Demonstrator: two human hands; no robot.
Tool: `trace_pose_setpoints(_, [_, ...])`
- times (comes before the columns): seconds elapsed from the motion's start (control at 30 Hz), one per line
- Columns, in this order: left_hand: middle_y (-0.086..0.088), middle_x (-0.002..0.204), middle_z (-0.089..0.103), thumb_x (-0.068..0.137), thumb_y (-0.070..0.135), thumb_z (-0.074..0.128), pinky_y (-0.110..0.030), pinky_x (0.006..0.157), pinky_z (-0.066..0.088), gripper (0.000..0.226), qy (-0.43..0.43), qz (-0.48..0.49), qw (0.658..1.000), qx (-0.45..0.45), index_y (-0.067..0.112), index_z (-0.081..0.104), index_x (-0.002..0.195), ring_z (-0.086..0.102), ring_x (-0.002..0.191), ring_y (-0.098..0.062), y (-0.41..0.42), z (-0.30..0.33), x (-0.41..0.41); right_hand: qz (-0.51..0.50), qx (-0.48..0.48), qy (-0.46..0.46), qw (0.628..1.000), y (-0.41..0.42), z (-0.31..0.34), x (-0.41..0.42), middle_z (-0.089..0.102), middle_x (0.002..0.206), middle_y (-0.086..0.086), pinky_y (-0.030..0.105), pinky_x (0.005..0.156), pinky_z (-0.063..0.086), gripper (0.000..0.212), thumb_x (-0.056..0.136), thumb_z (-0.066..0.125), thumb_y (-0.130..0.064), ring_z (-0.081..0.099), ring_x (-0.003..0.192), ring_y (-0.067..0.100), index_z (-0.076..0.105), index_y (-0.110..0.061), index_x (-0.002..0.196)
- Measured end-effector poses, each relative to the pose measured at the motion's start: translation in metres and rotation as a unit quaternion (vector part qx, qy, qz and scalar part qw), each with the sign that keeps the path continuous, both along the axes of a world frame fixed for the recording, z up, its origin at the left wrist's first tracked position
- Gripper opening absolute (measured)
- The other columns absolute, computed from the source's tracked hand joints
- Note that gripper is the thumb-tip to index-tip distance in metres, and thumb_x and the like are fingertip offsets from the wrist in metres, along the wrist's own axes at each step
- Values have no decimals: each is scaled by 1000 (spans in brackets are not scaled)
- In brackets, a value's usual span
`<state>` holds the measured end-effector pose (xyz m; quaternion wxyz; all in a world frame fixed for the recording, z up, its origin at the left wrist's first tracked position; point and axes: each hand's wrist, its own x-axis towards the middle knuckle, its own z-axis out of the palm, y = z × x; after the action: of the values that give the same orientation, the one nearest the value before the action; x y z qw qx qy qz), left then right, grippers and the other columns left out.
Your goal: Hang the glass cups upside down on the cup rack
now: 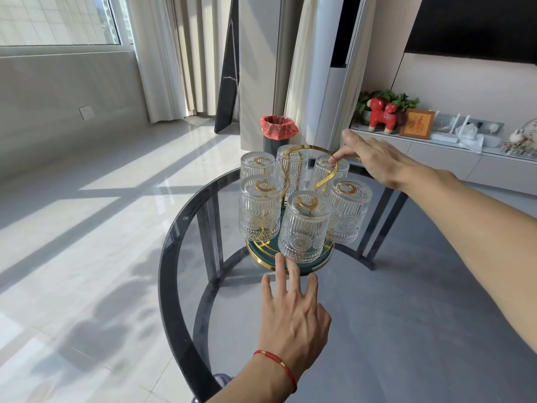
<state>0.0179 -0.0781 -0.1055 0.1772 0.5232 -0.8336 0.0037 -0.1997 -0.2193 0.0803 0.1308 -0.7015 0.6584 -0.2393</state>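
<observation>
A round cup rack with a dark green base, a gold rim and a looping gold wire handle stands on a round smoked-glass table with a dark frame. Six clear, ribbed glass cups with embossed medallion patterns hang upside down on its gold pegs: one at the front, one at the left, one at the right, and three behind, at back left, back centre and back right. A curled gold peg tip shows through the upturned bottom of most cups. No cup stands loose on the table.

Behind the table, a black bin lined with a red bag sits on the pale, glossy tiled floor, which is crossed by bands of sunlight. Cream curtains hang beside a window, and a low white cabinet at the right carries a red toy animal and a framed picture with a gold character.

The left hand, wearing a red string bracelet at the wrist, is spread flat with fingers extended just in front of the rack; its fingertips reach the base rim below the front cup and hold nothing. The right hand reaches in from the right, fingers loosely open, with the forefinger touching the top right of the wire handle, beside the back right cup; it grasps no cup.
</observation>
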Motion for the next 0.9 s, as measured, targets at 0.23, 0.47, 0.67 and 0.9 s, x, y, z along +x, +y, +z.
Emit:
trace_pose_setpoints(0.23, [-30, 158, 35, 85, 35, 53, -63, 110, 40, 50, 0, 4, 1000, -5, 14, 58, 131, 22, 150, -49, -1, -1, 0, 5, -8, 27, 1000, 3, 0, 1, 45, 161, 9, 53, 120, 16, 89, 97, 5, -76, 34, 151, 31, 80, -31, 113])
trace_pose_setpoints(0.47, [-29, 159, 33, 86, 35, 51, -63, 112, 37, 51, 6, 2, 1000, -1, 15, 57, 133, 19, 151, -48, 0, -2, 0, 7, -12, 44, 999, 4, 0, 0, 47, 160, 9, 51, 119, 17, 89, 99, 4, -74, 35, 151, 30, 79, -30, 114])
trace_pose_setpoints(0.67, [-29, 161, 30, 87, 35, 50, -62, 113, 36, 51, 6, 0, 1000, -3, 15, 56, 134, 17, 152, -48, 0, -1, 0, 7, -8, 43, 999, 6, 0, -1, 45, 161, 11, 51, 118, 18, 85, 100, 6, -73, 35, 151, 31, 77, -31, 115])
trace_pose_setpoints(0.9, [-27, 164, 23, 90, 36, 46, -62, 116, 31, 54, 6, -3, 1000, 19, 15, 50, 140, 8, 154, -46, 1, -1, 0, 15, -31, 46, 998, 17, -1, -5, 47, 159, 9, 41, 111, 24, 78, 103, 10, -68, 40, 148, 29, 74, -28, 124])
